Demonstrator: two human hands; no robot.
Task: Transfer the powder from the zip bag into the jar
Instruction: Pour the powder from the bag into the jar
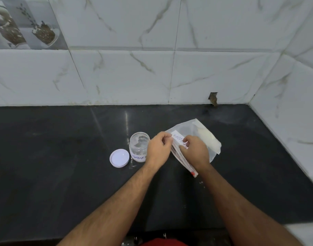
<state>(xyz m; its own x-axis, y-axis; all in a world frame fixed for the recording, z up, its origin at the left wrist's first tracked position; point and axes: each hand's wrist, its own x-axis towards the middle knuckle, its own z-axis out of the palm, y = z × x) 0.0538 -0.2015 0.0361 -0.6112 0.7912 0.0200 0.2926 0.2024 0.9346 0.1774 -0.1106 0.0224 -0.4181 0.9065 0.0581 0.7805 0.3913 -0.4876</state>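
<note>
A clear zip bag point(196, 139) holding a mound of pale powder point(208, 137) lies flat on a black countertop point(63, 183), right of centre in the frame, its sealed strip running toward the lower right and its white handwritten label point(177, 136) facing up. Both of the person's hands work at the bag's mouth: the left hand point(158, 149) pinches the near lip of the seal between curled fingers and thumb, while the right hand point(195, 150) grips the opposite lip, its fingers bent over the plastic just beside the label. Whether the zip has begun to part cannot be told from this angle. Immediately left of the hands stands a small glass jar point(138, 147), upright, uncapped and labelled, with what looks like a little white residue inside; it sits near the left hand, though contact between them is unclear. The jar's white lid point(119, 158) rests on the counter at the lower left of the jar, just beside it. White marble-patterned wall tiles point(152, 68) fill the upper half of the frame. The step in hand appears to be opening the bag; pouring has not begun. The next move likely calls for pulling the lips apart, then lifting the bag and tilting one corner over the jar's narrow mouth, slowly enough to keep powder off the counter.
</note>
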